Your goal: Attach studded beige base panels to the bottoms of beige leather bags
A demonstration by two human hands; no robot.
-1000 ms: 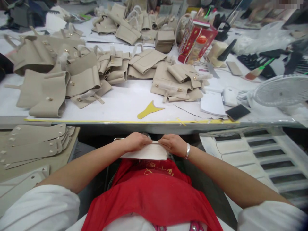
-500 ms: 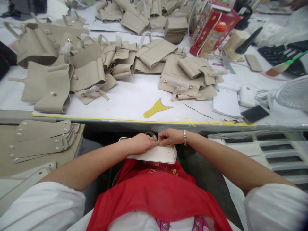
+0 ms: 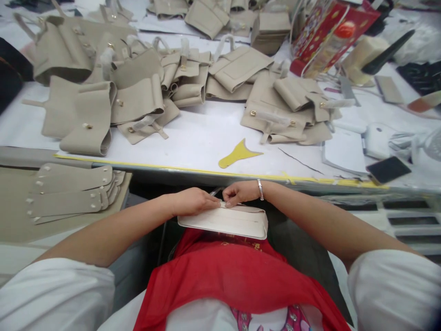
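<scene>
A long, box-shaped cream bag (image 3: 223,221) rests at my lap, against the red apron (image 3: 234,271). My left hand (image 3: 197,201) grips its upper edge near the left end, fingers close together and pointing right. Closed in a pinch, my right hand (image 3: 238,192) works at the same edge, just right of the left fingertips. Whatever small part lies between the right fingers is hidden. On the right wrist is a bracelet (image 3: 261,189).
Folded beige bag pieces (image 3: 138,101) are heaped along the worktable. Near its front edge lie a yellow template (image 3: 239,154) and a phone (image 3: 388,170). A stack of beige strips (image 3: 72,193) sits at left; a slatted white crate (image 3: 406,225) stands at right.
The cream bag has turned so more of its long side shows. My right hand has moved slightly left along the edge. The head view has shifted left.
</scene>
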